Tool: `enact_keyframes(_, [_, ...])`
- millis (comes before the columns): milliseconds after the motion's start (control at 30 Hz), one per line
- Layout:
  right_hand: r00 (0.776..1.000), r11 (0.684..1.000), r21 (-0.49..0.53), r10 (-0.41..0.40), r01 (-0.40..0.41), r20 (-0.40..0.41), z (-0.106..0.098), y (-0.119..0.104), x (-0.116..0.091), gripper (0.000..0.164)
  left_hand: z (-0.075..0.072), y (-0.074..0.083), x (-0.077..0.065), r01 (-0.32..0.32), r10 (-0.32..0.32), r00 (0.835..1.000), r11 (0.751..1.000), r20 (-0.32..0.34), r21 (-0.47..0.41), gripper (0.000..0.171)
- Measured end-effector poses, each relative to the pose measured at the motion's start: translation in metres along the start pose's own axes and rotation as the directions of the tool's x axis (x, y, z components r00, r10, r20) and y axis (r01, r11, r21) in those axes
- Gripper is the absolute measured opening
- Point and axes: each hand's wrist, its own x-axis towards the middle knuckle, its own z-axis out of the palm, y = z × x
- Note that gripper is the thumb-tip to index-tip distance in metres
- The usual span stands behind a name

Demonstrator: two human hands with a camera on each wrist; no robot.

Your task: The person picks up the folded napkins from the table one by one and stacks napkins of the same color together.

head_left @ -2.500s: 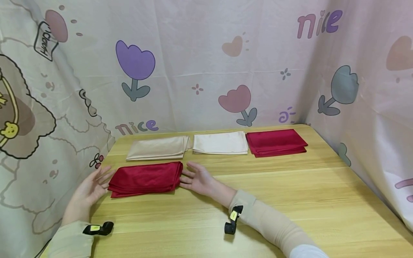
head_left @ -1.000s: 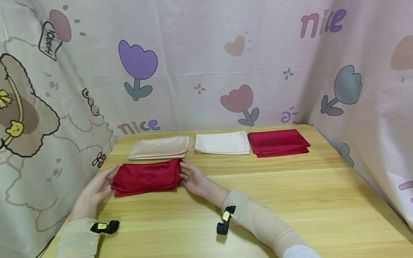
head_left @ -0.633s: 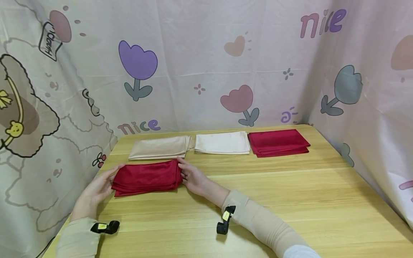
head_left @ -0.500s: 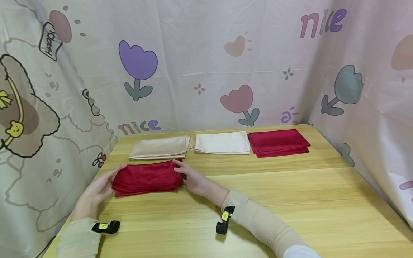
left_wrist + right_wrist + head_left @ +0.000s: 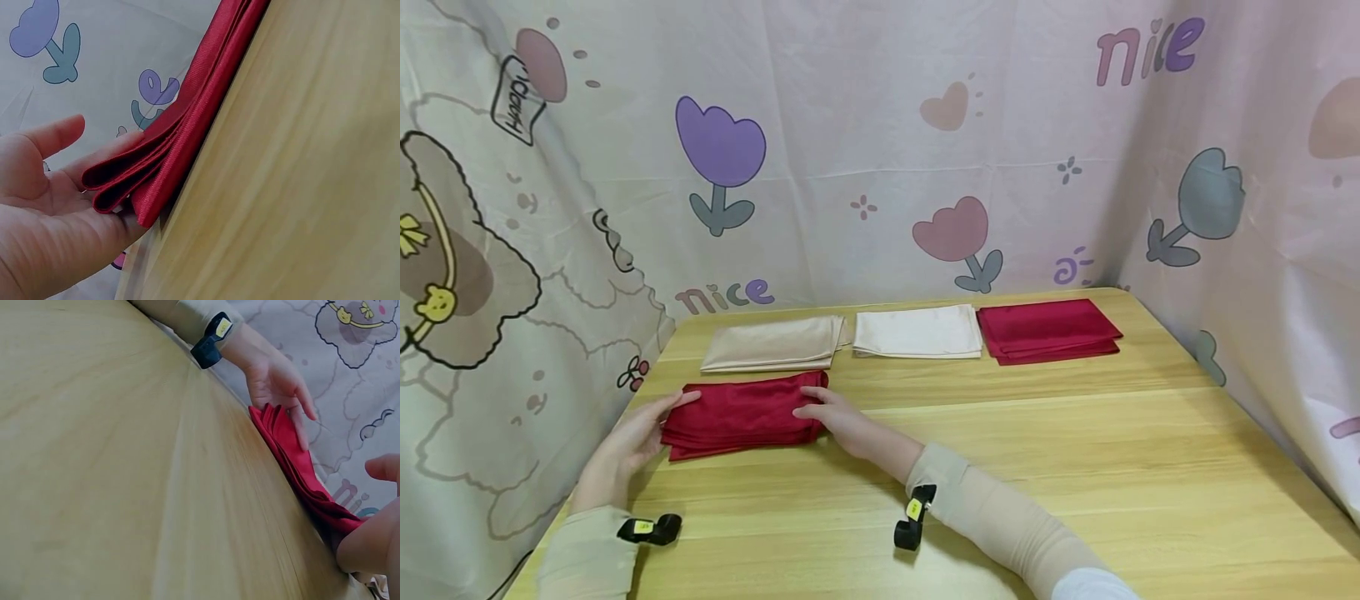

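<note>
A folded red satin cloth [image 5: 741,414], in several layers, lies at the left of the table. My left hand [image 5: 634,439] is at its left end. In the left wrist view, that hand's thumb [image 5: 62,136] stands off the cloth while other fingers pass behind and under its looped folds. My right hand [image 5: 842,421] is at the other end, two extended digits over the top of the cloth. The right wrist view shows only part of the right hand [image 5: 378,540], one digit raised above the fabric. Its remaining fingers are hidden.
Along the back edge of the wooden table [image 5: 1037,450] lie a folded beige cloth [image 5: 771,344], a folded white cloth [image 5: 917,332] and another folded red cloth [image 5: 1048,331]. A printed curtain [image 5: 850,150] hangs behind and at both sides.
Both hands have come inward from beside the red cloth's ends, their digits now reaching over its top. The nearer cloth has shifted only slightly; the back row stays put.
</note>
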Motion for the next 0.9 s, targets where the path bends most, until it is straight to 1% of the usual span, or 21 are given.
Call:
enact_keyframes(167, [1.0, 1.0, 0.003, 0.005, -0.005, -0.016, 0.001, -0.001, -0.001, 0.061, 0.001, 0.0, 0.001, 0.011, -0.005, 0.998, 0.995, -0.066, 0.097, 0.045])
enact_keyframes(267, [1.0, 1.0, 0.004, 0.006, -0.005, -0.011, 0.0, -0.003, -0.002, 0.061, 0.003, 0.001, 0.001, 0.044, -0.023, 0.993, 0.983, -0.116, 0.178, 0.051])
enact_keyframes(367, [1.0, 1.0, -0.011, 0.0, 0.0, -0.001, -0.002, -0.005, -0.002, 0.061, 0.006, 0.003, 0.001, 0.078, -0.041, 0.987, 0.969, -0.155, 0.236, 0.056])
enact_keyframes(467, [1.0, 0.998, -0.065, -0.014, 0.014, 0.001, -0.003, -0.006, -0.002, 0.063, 0.01, 0.005, 0.001, 0.077, -0.031, 0.985, 0.961, -0.172, 0.267, 0.061])
enact_keyframes(567, [0.999, 0.982, -0.18, -0.052, 0.05, -0.008, -0.004, -0.007, -0.002, 0.064, 0.014, 0.006, 0.001, 0.071, -0.002, 0.982, 0.932, -0.191, 0.354, 0.068])
enact_keyframes(633, [0.996, 0.962, -0.262, -0.085, 0.077, -0.018, -0.004, -0.008, -0.003, 0.063, 0.016, 0.007, 0.001, 0.066, 0.031, 0.978, 0.891, -0.206, 0.449, 0.071])
enact_keyframes(733, [0.991, 0.927, -0.359, -0.133, 0.112, -0.034, -0.004, -0.01, -0.004, 0.061, 0.019, 0.01, -0.001, 0.063, 0.078, 0.973, 0.819, -0.219, 0.571, 0.072])
enact_keyframes(800, [0.985, 0.904, -0.406, -0.166, 0.134, -0.045, -0.003, -0.011, -0.005, 0.058, 0.021, 0.013, -0.003, 0.058, 0.112, 0.969, 0.765, -0.222, 0.642, 0.07])
enact_keyframes(900, [0.974, 0.865, -0.471, -0.222, 0.173, -0.052, -0.002, -0.013, -0.006, 0.054, 0.025, 0.016, -0.005, 0.035, 0.162, 0.965, 0.7, -0.206, 0.713, 0.065])
